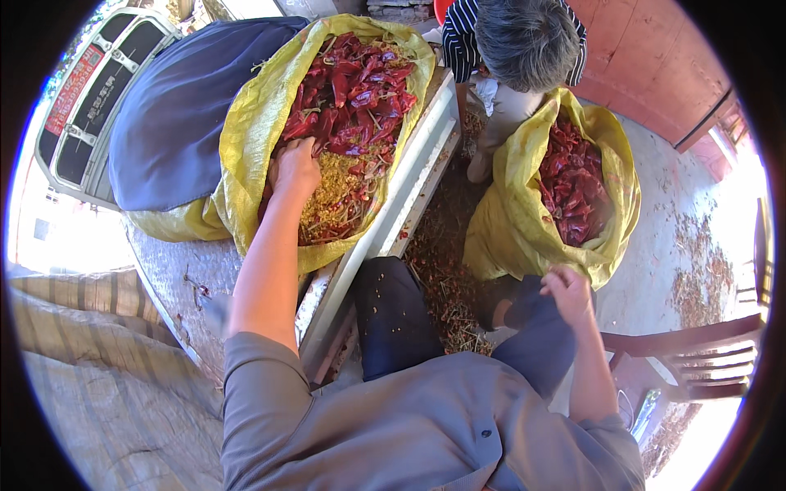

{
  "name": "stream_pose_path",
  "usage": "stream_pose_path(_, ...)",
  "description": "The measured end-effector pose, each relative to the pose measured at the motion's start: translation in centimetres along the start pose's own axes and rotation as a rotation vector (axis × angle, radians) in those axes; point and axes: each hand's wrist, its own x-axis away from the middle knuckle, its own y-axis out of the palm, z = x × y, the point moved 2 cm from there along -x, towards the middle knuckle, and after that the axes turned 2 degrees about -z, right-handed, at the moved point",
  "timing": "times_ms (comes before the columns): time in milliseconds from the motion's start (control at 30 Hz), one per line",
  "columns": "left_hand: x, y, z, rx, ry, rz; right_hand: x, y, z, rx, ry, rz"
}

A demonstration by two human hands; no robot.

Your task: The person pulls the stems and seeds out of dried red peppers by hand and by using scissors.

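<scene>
My left hand (297, 166) reaches into an open yellow woven sack (249, 147) on my left. Its fingertips are hidden among dried red chili peppers (359, 86) at the sack's inner edge. Beside that wrist lies a mass of yellow pepper seeds (334, 184) mixed with stems. My right hand (566, 294) hovers over my right thigh, its fingers curled, close to the lower rim of a second yellow woven sack (506, 202). Red pepper pieces (572, 178) fill that one. Whether the right fingers hold anything small is unclear.
A person (522, 49) in a striped top bends over beyond the right sack. The left sack rests on a metal-edged platform (411, 162), against a dark cloth-covered bulk (178, 116). Pepper debris (445, 245) litters the floor between the sacks. A wooden chair (688, 337) stands at right.
</scene>
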Motion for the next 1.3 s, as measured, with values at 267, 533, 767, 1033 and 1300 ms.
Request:
stream_pose_path(267, 6.0, -3.9, -0.4, 0.12, 0.069, 0.082, 1.4, 4.2, -0.9, 0.009, 0.008, -0.106)
stream_pose_path(533, 15.0, -8.6, 7.4, 0.597, 0.254, -0.089, 1.8, 12.3, -17.6, 0.406, -0.908, -0.066)
stream_pose_path(767, 19.6, -7.3, 12.6, 1.015, 0.09, -0.6, 1.7, 14.2, -19.1, 0.66, -1.039, -0.171)
stream_pose_path(1033, 20.9, -4.4, 13.7, 1.207, 0.061, -0.587, 1.7, 13.8, -16.9, 0.703, -1.017, -0.309)
stream_pose_path(1300, 20.9, -4.1, 13.2, 0.59, 0.664, -0.349, 1.3, 14.1, -16.4, 0.777, -0.915, -0.562)
